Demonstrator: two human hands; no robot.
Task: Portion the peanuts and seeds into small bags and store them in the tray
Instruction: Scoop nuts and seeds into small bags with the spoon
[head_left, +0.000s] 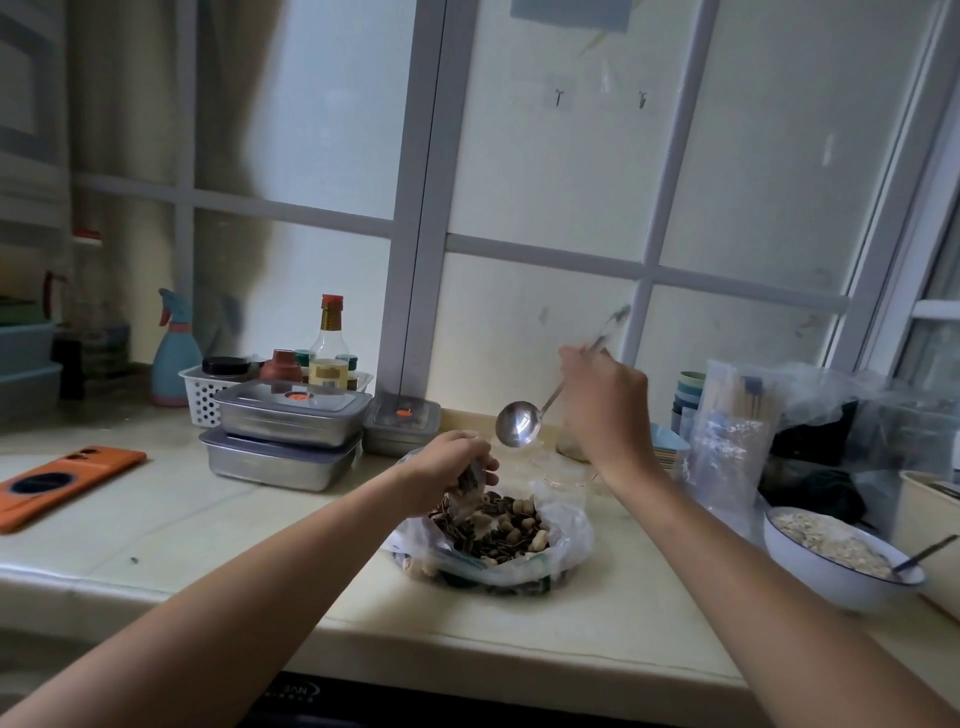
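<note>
Peanuts and striped seeds (493, 530), left grip (452, 467) pinching clear bag (470, 491), right grip (602, 395) round steel ladle (517, 423)

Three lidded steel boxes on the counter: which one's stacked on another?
The upper box of the left pile, resting on the lower box. The smaller box to their right stands alone on the counter.

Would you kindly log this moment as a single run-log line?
left hand grips small bag over large bag of peanuts and seeds | right hand holds empty ladle aloft | phase: portioning
</note>
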